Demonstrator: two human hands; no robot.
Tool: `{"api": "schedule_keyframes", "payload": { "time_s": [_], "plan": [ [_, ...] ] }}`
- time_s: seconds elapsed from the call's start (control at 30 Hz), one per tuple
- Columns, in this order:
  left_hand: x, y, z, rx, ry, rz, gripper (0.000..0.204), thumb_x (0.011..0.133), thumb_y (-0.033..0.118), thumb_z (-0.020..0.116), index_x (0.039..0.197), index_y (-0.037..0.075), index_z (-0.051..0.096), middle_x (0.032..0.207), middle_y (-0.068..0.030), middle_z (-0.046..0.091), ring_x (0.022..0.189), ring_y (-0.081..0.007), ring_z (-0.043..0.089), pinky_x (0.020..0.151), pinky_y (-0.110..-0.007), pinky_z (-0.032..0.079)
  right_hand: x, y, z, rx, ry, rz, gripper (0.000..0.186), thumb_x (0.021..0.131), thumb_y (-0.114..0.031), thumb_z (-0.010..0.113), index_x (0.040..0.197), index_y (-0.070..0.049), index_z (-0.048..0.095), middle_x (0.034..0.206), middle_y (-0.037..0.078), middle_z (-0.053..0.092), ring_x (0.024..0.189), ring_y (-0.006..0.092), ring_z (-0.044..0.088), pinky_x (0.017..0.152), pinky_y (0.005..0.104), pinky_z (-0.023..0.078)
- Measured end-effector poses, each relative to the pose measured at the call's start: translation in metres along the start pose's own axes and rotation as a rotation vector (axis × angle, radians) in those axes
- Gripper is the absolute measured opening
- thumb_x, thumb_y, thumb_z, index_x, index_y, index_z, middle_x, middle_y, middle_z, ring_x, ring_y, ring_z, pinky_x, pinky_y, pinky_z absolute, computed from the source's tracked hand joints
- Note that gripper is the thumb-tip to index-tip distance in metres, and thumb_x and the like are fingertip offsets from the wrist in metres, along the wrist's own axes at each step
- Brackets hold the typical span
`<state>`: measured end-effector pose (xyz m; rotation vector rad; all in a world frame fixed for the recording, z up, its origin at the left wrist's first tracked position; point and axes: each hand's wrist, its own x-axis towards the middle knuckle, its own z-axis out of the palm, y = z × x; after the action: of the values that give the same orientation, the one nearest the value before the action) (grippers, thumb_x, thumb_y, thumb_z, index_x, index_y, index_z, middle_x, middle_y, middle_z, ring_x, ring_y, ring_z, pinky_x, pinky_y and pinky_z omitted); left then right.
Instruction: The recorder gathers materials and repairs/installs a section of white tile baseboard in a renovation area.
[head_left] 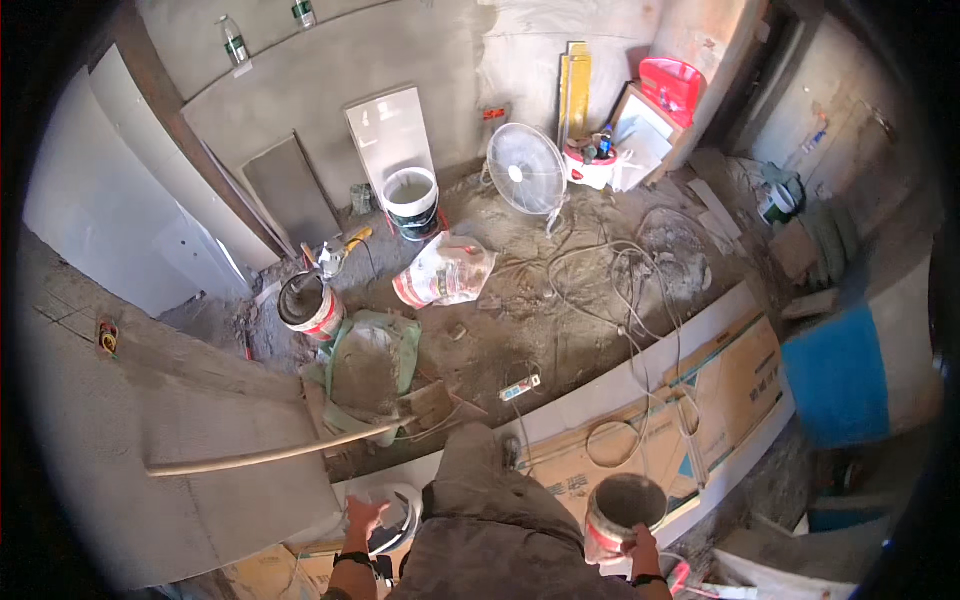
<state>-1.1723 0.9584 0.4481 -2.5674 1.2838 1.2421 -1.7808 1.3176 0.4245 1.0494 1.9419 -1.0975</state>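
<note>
My right hand (641,550) is closed on the rim of a mortar-stained bucket (604,541). The bucket hangs at my right side, above the cardboard, with its dark grey inside facing up. My left hand (366,514) has its fingers apart beside a white round bucket (400,492) at my left. I cannot tell whether it touches that bucket. Ahead of me, a long wooden-handled shovel (270,461) lies across the edge of the grey platform. Its blade (428,402) rests near a green sack of mortar or sand (378,352).
A red-and-white bucket (322,318), a white-and-green bucket (411,203) and a plastic sack (447,270) stand ahead. Farther right are a fan (526,168) and loose cables (620,270). A power strip (520,387) lies near the cardboard sheets (735,375). Tiles (392,130) lean on the wall.
</note>
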Motion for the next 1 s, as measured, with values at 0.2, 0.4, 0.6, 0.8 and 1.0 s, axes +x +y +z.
{"api": "schedule_keyframes", "payload": {
  "time_s": [0.2,0.4,0.6,0.8,1.0],
  "plan": [
    [0.097,0.029,0.032,-0.235,-0.041,-0.058,0.127,0.061,0.032,0.092,0.147,-0.011,0.009,0.141,-0.0338,0.041,0.129,-0.0326,0.048,0.102,-0.043,0.044,-0.04,-0.197,0.194,0.038,-0.215,-0.195,0.024,0.079,-0.028,0.071,0.086,-0.01,0.055,0.059,0.007,0.046,0.05,0.0215,0.049,0.046,0.0373,0.044],
    [0.18,0.232,0.064,-0.187,-0.04,-0.268,0.117,0.066,0.033,0.087,0.149,-0.008,0.015,0.149,-0.027,0.035,0.131,-0.0371,0.047,0.106,-0.044,0.042,-0.069,-0.363,0.357,0.162,-0.363,-0.365,0.019,0.08,-0.031,0.069,0.084,-0.016,0.059,0.065,0.0,0.052,0.055,0.0157,0.05,0.047,0.0344,0.042],
    [0.298,0.373,0.052,-0.565,-0.006,-0.068,0.067,0.07,0.026,0.084,0.119,-0.007,0.053,0.119,-0.0194,0.058,0.106,-0.03,0.059,0.088,-0.044,0.05,-0.192,-0.504,0.51,0.188,-0.487,-0.298,0.018,0.075,-0.022,0.072,0.082,-0.013,0.059,0.067,0.001,0.055,0.053,0.0173,0.05,0.044,0.0331,0.038],
    [0.347,0.579,0.014,-0.463,0.123,0.091,0.077,0.065,0.028,0.087,0.122,-0.005,0.046,0.112,-0.0203,0.061,0.098,-0.0305,0.062,0.084,-0.041,0.051,-0.283,-0.628,0.664,0.123,-0.635,-0.432,0.022,0.078,-0.022,0.072,0.084,-0.012,0.053,0.069,0.0,0.05,0.057,0.0163,0.049,0.046,0.0323,0.038],
    [0.367,0.691,0.011,-0.607,0.208,-0.2,0.073,0.063,0.028,0.087,0.117,-0.003,0.047,0.109,-0.0189,0.062,0.099,-0.028,0.063,0.083,-0.039,0.052,-0.337,-0.729,0.866,-0.098,-0.891,-0.535,0.017,0.081,-0.015,0.069,0.079,-0.013,0.052,0.071,-0.001,0.048,0.062,0.0135,0.047,0.056,0.0324,0.039]
  ]
}}
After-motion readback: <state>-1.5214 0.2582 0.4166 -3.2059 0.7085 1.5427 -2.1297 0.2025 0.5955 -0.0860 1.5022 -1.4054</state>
